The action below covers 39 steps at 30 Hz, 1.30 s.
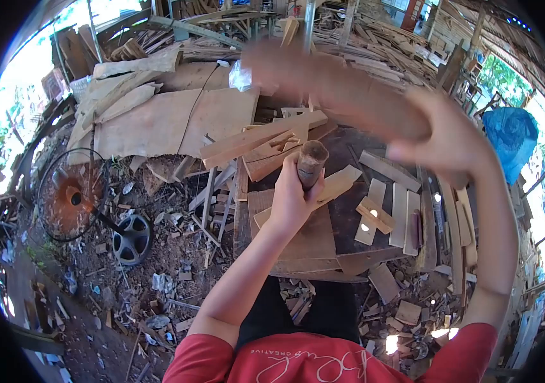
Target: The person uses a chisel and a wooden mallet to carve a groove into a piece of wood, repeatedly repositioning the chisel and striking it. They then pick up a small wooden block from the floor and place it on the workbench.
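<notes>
Just off centre, towards 1 o'clock, here's the left hand [295,198], fingers clamped around a short, stout, brown wooden cylinder [313,163]. It stands close to upright, its blunt round end tipped up at the camera, looking rough and mottled, with darker marks down the side; the lower part is hidden in the grip.

Up at 2 o'clock, the right hand [448,131] is raised high, all motion blur! Its fingers are closed on a long, thick, reddish-brown bar [349,96], which stretches across towards 12 o'clock, well apart from the cylinder, its outline and surface smeared.

Below the left hand, a long, pale, flat strip of wood [339,185] lies slanted across the dark wooden worktop [344,222]; whether the cylinder's hidden end meets it, I can't tell.

Near 12 o'clock sits a light-brown, notched wooden block [276,153], and over between 3 and 4, narrow, pale wooden slats [398,216] lie side by side. Out at 10 o'clock there's a broad, tan wooden sheet [215,118], and at 8, a black, spoked wheel [132,239] on the littered ground [113,300].
</notes>
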### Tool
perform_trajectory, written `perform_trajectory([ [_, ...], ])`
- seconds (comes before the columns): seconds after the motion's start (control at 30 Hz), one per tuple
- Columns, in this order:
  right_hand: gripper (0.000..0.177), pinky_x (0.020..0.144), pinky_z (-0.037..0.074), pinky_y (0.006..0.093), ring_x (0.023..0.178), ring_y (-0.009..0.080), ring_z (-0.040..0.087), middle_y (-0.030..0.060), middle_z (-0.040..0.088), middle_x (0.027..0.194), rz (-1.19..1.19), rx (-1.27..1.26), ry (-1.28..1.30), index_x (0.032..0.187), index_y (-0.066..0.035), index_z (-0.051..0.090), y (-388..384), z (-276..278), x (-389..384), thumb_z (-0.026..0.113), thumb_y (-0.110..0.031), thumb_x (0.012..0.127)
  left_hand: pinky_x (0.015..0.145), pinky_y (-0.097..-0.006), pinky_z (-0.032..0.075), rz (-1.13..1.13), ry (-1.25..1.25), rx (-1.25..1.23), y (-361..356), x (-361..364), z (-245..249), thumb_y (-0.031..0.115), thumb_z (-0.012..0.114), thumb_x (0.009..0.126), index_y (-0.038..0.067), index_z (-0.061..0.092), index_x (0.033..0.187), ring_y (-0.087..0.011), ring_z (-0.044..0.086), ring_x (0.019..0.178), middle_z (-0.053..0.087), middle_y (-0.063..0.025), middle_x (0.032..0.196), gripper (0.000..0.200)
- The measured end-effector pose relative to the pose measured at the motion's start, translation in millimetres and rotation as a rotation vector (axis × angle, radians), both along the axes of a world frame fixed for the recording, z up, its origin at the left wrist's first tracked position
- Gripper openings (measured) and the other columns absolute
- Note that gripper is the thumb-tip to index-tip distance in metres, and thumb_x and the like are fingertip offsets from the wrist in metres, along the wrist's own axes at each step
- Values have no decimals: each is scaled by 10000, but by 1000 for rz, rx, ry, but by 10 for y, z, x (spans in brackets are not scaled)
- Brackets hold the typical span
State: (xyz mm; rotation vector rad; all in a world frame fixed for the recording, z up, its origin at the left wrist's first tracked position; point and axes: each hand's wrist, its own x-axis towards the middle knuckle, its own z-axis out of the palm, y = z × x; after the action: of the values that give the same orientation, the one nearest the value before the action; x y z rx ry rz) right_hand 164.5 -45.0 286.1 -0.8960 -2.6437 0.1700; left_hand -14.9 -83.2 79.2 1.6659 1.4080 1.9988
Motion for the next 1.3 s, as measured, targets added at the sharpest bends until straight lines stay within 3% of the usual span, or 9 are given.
perform_trajectory([
  [0.13,605,795,463,364,883,287,606,180,616,960,-23,-398,883,1046,4,562,6,-83,74,718,-390,615,721,-340,462,-21,38,-11,1,80,21,83,638,771,-6,429,1044,-328,588,836,569,-181,917,355],
  [0.33,444,572,471,312,660,200,598,108,605,776,71,69,-182,896,13,543,-211,-100,112,645,-372,701,703,-334,463,-16,66,-49,22,92,32,106,644,774,-12,424,1041,-316,598,807,573,-183,888,365],
  [0.43,471,622,478,344,708,237,608,150,611,798,91,159,784,897,24,546,-126,1,161,651,-391,700,668,-333,467,31,77,-25,35,189,24,132,648,780,-16,424,1007,-290,604,741,577,-186,838,352],
  [0.53,583,749,477,351,848,241,619,185,623,920,-59,-380,596,1035,6,563,-256,-95,165,693,-411,648,667,-307,459,86,112,-29,27,169,38,136,658,771,-31,426,983,-243,587,711,574,-173,819,356],
  [0.63,563,689,484,317,760,183,619,104,641,825,-19,156,-35,1000,21,561,-247,-531,106,688,-414,666,669,-290,452,61,121,74,49,140,-22,122,654,770,-25,432,980,-220,574,706,570,-162,813,339],
  [0.77,591,700,485,320,772,176,611,94,636,858,-89,32,-31,995,38,552,-172,-160,298,682,-441,674,660,-277,444,64,81,67,82,121,-104,108,653,769,-19,432,975,-179,541,692,560,-141,799,327],
  [0.83,605,724,483,339,795,212,612,127,628,872,-27,109,667,985,33,553,-184,-145,320,678,-468,670,661,-274,443,48,63,45,79,124,-76,108,653,770,-19,431,975,-171,532,691,558,-136,798,328],
  [1.03,629,737,466,345,818,224,595,150,615,885,-98,-191,-163,1079,35,500,-214,-572,249,705,-384,658,669,-260,440,37,88,67,73,159,-44,92,641,779,-11,424,1000,-139,527,706,558,-98,806,326],
  [1.3,689,794,452,320,863,246,600,190,616,913,-76,-67,351,1044,78,530,119,-581,544,713,-442,630,641,-268,440,36,22,53,130,129,-26,103,652,768,-9,424,942,-147,505,662,545,-114,761,308],
])
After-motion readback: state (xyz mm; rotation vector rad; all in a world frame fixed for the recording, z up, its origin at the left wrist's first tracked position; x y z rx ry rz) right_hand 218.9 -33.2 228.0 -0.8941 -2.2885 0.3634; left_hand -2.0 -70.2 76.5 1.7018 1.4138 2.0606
